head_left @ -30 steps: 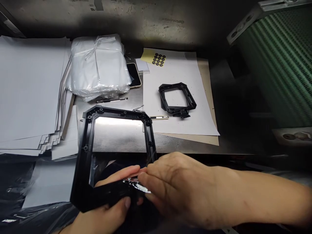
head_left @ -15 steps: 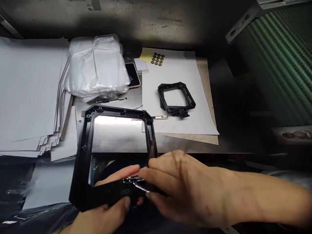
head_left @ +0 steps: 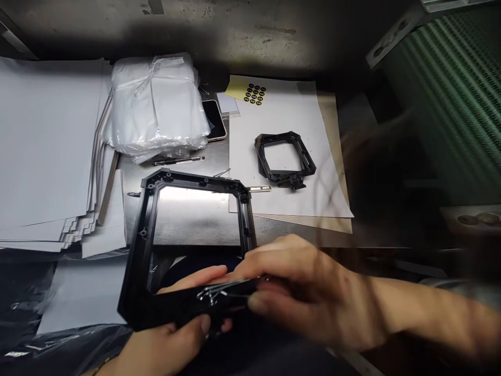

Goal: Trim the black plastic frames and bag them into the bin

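Observation:
A black square plastic frame (head_left: 135,266) with cut corners is tilted in front of me above the bench edge. My left hand (head_left: 172,339) grips its near bar, thumb on the close side and fingers behind. My right hand (head_left: 297,287) pinches a small shiny metal tool, which looks like nail clippers (head_left: 213,295). The tool's jaws lie against the near bar, close to my left thumb; dark shadow hides the exact contact. Further back, more black frame parts (head_left: 270,175), seemingly stacked, lie on a white paper sheet (head_left: 321,193).
Tied clear plastic bags (head_left: 156,109) stand at the back, beside a phone (head_left: 215,120) and a pen (head_left: 178,160). A yellow sheet of round black stickers (head_left: 238,87) lies on the paper. White sheets (head_left: 43,151) are stacked left; a green ribbed panel (head_left: 450,115) rises right.
The held frame has shifted slightly right. My right hand has moved its fingers back along the tool, so more of its metal shows and its arms look further apart.

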Available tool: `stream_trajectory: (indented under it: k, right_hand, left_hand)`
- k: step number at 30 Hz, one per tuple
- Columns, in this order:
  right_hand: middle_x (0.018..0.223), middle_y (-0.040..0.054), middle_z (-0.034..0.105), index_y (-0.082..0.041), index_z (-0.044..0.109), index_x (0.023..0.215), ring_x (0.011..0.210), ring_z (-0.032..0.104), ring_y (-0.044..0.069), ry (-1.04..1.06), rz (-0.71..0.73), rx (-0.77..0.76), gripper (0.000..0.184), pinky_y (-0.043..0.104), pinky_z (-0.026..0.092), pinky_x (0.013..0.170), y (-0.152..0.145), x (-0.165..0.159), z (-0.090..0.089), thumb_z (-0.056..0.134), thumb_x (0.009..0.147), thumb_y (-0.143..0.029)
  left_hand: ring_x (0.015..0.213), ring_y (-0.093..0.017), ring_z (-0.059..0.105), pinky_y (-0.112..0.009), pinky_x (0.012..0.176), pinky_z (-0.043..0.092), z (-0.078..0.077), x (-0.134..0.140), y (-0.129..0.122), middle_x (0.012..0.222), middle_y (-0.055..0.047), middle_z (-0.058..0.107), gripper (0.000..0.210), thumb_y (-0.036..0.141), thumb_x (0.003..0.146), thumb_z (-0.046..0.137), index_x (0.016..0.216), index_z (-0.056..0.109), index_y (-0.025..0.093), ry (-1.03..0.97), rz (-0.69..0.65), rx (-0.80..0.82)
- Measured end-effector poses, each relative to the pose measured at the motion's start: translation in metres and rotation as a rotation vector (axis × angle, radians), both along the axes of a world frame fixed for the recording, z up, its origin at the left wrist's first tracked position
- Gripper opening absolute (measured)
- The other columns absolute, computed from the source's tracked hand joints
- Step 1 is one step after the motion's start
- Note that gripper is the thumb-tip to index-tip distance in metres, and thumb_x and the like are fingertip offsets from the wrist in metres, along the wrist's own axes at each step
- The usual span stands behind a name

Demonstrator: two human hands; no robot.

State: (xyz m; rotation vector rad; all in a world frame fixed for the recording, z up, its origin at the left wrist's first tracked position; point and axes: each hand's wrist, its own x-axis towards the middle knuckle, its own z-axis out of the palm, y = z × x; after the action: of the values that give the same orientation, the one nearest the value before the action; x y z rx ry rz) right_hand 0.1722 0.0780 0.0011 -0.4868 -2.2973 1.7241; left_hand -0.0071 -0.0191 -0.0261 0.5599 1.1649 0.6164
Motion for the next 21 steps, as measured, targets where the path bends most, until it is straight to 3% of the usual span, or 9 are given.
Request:
stream_trajectory:
  k: [2,4,10,13,15,19,21]
  right_hand:
    - [0.068,-0.0025,0.054,-0.013,0.053,0.098,0.055,0.046,0.005,-0.029,-0.045,0.044,0.019,0.014,0.037,0.052,0.003,0.003,0.002,0.046,0.081,-0.012]
    - [0.068,-0.0019,0.053,-0.013,0.054,0.093,0.058,0.046,0.006,-0.066,-0.015,0.121,0.015,0.015,0.039,0.057,0.003,0.005,0.002,0.048,0.079,-0.011]
    - [0.068,0.0002,0.052,-0.013,0.051,0.101,0.053,0.045,0.009,-0.167,0.068,0.352,0.024,0.021,0.039,0.053,-0.003,-0.002,0.001,0.046,0.079,-0.019]
    - [0.075,0.0024,0.056,-0.012,0.047,0.11,0.06,0.049,0.011,-0.247,0.151,0.351,0.032,0.021,0.039,0.053,-0.002,-0.005,0.003,0.046,0.08,-0.018]
    - [0.078,0.0038,0.057,-0.012,0.049,0.106,0.062,0.051,0.012,-0.275,0.186,0.341,0.028,0.021,0.039,0.053,-0.002,-0.006,0.003,0.044,0.08,-0.019]
    - [0.074,0.0041,0.057,-0.007,0.053,0.094,0.061,0.05,0.012,-0.192,0.188,0.397,0.021,0.023,0.039,0.052,-0.002,-0.01,-0.002,0.039,0.081,-0.016]
    - [0.073,0.0039,0.057,-0.006,0.054,0.091,0.062,0.05,0.011,-0.12,0.183,0.336,0.02,0.022,0.04,0.057,-0.002,-0.011,-0.003,0.038,0.08,-0.012]
  left_hand:
    - [0.066,-0.012,0.067,-0.015,0.064,0.052,0.002,0.003,-0.002,0.071,0.01,0.072,0.014,0.032,0.065,0.064,0.078,0.067,0.037,-0.018,0.148,-0.021]
    - [0.059,-0.012,0.066,-0.015,0.059,0.052,0.004,0.006,-0.002,0.064,0.01,0.072,0.02,0.031,0.061,0.067,0.08,0.067,0.037,0.054,0.237,-0.024]
    - [0.063,-0.016,0.065,-0.019,0.064,0.051,0.011,0.008,0.004,0.064,0.004,0.071,0.036,0.026,0.06,0.055,0.095,0.063,0.024,0.238,0.037,-0.021]
    - [0.075,-0.018,0.063,-0.018,0.071,0.048,0.015,0.009,0.008,0.071,0.002,0.07,0.039,0.026,0.054,0.056,0.092,0.063,0.022,0.432,0.045,-0.026]
    - [0.088,-0.02,0.059,-0.019,0.075,0.046,0.018,0.011,0.01,0.081,0.0,0.07,0.04,0.027,0.052,0.057,0.09,0.063,0.021,0.508,0.055,-0.048]
    - [0.082,-0.022,0.061,-0.025,0.067,0.049,0.016,0.01,0.015,0.078,-0.002,0.07,0.046,0.027,0.057,0.048,0.101,0.059,0.019,0.331,-0.071,-0.052]
    - [0.076,-0.021,0.063,-0.027,0.069,0.049,0.012,0.007,0.014,0.075,-0.002,0.071,0.046,0.026,0.059,0.047,0.104,0.058,0.019,0.294,-0.095,-0.027]
